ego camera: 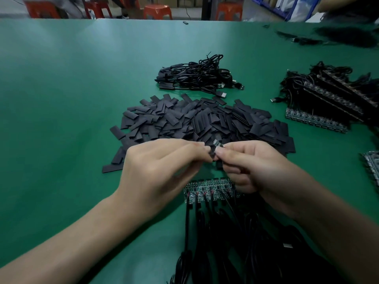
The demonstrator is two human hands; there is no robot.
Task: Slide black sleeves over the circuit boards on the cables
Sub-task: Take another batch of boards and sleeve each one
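Both my hands meet above the near edge of a heap of flat black sleeves (196,121). My left hand (162,167) pinches a black sleeve (212,153) at its fingertips. My right hand (252,162) pinches a small circuit board (217,142), whose tip sticks up between the two hands. Sleeve and board touch; how far the board is inside is hidden by my fingers. Below my hands a row of bare circuit boards (209,188) lies on the table, their black cables (235,242) running toward me.
A bundle of sleeved cables with USB plugs (196,75) lies behind the heap. Stacks of boards with cables (328,99) sit at the right, more boards (372,167) at the right edge. The green table (61,99) stretches left. Red stools (156,11) stand beyond.
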